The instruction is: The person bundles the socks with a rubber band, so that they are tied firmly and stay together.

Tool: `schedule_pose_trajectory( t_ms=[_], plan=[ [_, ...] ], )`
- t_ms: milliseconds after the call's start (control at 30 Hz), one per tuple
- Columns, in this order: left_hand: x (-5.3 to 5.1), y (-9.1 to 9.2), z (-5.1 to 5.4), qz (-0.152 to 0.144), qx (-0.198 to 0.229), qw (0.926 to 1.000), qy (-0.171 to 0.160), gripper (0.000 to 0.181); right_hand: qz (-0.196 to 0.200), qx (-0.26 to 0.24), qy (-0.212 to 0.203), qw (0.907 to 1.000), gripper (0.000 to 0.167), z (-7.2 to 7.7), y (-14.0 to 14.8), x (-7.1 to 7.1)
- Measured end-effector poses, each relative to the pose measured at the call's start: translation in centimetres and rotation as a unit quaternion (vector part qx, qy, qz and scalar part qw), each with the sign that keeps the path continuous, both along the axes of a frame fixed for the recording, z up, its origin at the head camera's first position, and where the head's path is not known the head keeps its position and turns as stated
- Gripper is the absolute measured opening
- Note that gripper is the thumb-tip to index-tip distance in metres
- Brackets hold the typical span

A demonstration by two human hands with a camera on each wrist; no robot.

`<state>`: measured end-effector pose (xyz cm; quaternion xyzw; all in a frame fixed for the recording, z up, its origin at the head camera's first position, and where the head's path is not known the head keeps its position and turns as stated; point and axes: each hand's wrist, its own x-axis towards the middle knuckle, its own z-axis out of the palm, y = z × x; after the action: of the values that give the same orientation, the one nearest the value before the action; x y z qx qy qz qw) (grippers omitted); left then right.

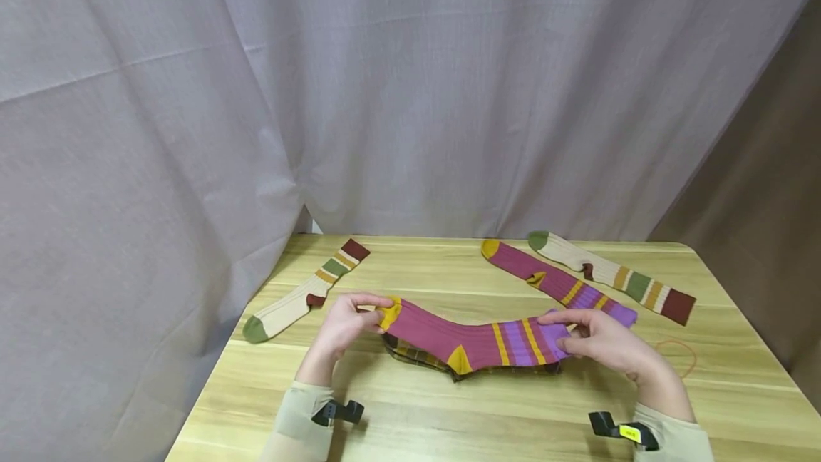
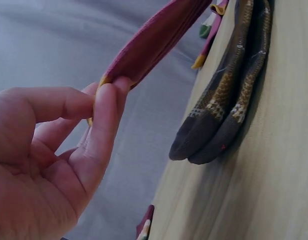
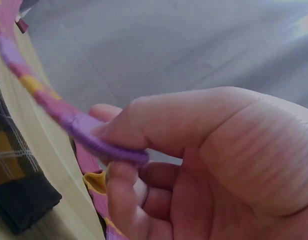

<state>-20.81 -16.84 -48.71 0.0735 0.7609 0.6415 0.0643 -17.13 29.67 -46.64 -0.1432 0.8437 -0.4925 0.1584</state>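
A magenta sock (image 1: 442, 330) with yellow toe and heel and a purple striped cuff is stretched between both hands, raised above the table. My left hand (image 1: 345, 326) pinches its yellow toe; my right hand (image 1: 609, 344) pinches the purple cuff (image 3: 109, 145). Beneath it lie dark plaid socks (image 1: 417, 355), mostly hidden in the head view. In the left wrist view two dark toes (image 2: 209, 137) lie side by side on the table, apart from the left hand (image 2: 59, 155). The right wrist view shows the plaid cuff (image 3: 26, 200) below the right hand (image 3: 214, 160).
A cream striped sock (image 1: 288, 309) lies at the left of the wooden table (image 1: 410, 412). Another magenta sock (image 1: 513, 262) and another cream one (image 1: 564, 252) lie at the back right. A thin orange loop (image 1: 693, 358) is near the right forearm. Grey curtains (image 1: 410, 91) hang behind.
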Motion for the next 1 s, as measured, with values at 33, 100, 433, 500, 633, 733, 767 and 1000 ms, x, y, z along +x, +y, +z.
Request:
schedule_pose_trajectory(
  t_ms=[33, 100, 433, 500, 633, 733, 767, 1000],
  plan=[
    [0.0, 0.1, 0.0, -0.007, -0.003, 1.0, -0.001, 0.025, 0.001, 0.002, -0.003, 1.0, 0.045, -0.1, 0.0, 0.0],
    [0.1, 0.2, 0.0, -0.017, -0.012, 0.9998, -0.006, 0.025, 0.005, 0.008, -0.004, 0.9999, 0.045, -0.2, 0.0, -0.1],
    [-0.1, 0.5, -0.6, -0.017, -0.063, 0.9979, -0.005, 0.025, 0.039, 0.033, 0.028, 0.9983, 0.04, -0.8, -0.4, -0.7],
    [-0.1, 0.5, -0.8, -0.017, -0.076, 0.997, -0.004, 0.025, 0.041, 0.033, 0.022, 0.9984, 0.04, -1.0, -0.5, -0.7],
    [-0.2, 0.2, -1.3, -0.018, -0.097, 0.995, -0.015, 0.025, 0.037, 0.041, 0.013, 0.9984, 0.041, -1.7, -0.6, -0.8],
    [-0.3, 0.1, -1.7, -0.023, -0.113, 0.9931, -0.022, 0.026, 0.034, 0.054, -0.007, 0.9979, 0.041, -2.3, -0.7, -0.8],
    [-0.3, 0.1, -1.8, -0.023, -0.118, 0.9924, -0.025, 0.026, 0.031, 0.059, -0.012, 0.9977, 0.039, -2.4, -0.7, -0.8],
    [-0.2, -0.1, -1.6, -0.021, -0.121, 0.992, -0.03, 0.027, 0.009, 0.06, 0.006, 0.9982, 0.03, -2.8, -0.8, -0.7]
  ],
)
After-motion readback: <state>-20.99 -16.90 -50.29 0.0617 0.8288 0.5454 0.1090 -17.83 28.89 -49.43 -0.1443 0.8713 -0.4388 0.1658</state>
